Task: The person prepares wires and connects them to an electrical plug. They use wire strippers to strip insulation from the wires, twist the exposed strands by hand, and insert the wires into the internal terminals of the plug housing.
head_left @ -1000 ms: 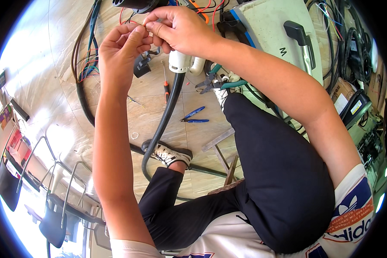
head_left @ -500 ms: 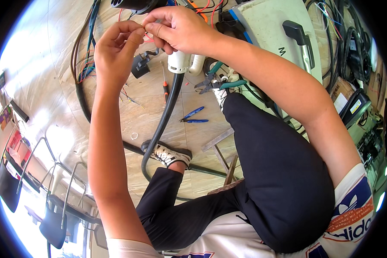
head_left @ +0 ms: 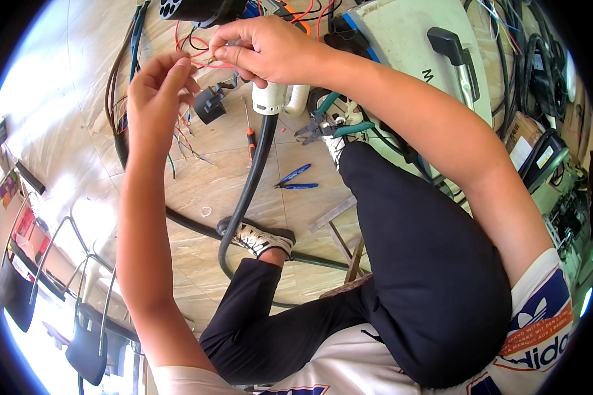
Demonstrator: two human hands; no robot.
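My left hand (head_left: 157,92) and my right hand (head_left: 267,54) are raised at the upper left, a small gap between them. Thumb and forefinger are pinched together on each; what sits in either pinch is too small to make out. Thin red wires (head_left: 207,64) run behind and between the fingertips. Just above is a thick black round connector (head_left: 204,12) with holes in its face. Below my right hand, a white plastic housing (head_left: 268,99) leads into a thick black cable (head_left: 255,171). A black plastic cap (head_left: 209,105) with a strap lies near my left hand.
On the tiled floor lie an orange-handled screwdriver (head_left: 251,138) and blue-handled cutters (head_left: 296,178). Green-handled pliers (head_left: 339,126) are by my right shoe. A pale case (head_left: 408,59) with a black handle stands at the upper right, cables beyond it. Metal-framed chairs (head_left: 85,349) are at left.
My hands were together at the fingertips and have come apart. The left hand has moved left and down; the right has shifted slightly left.
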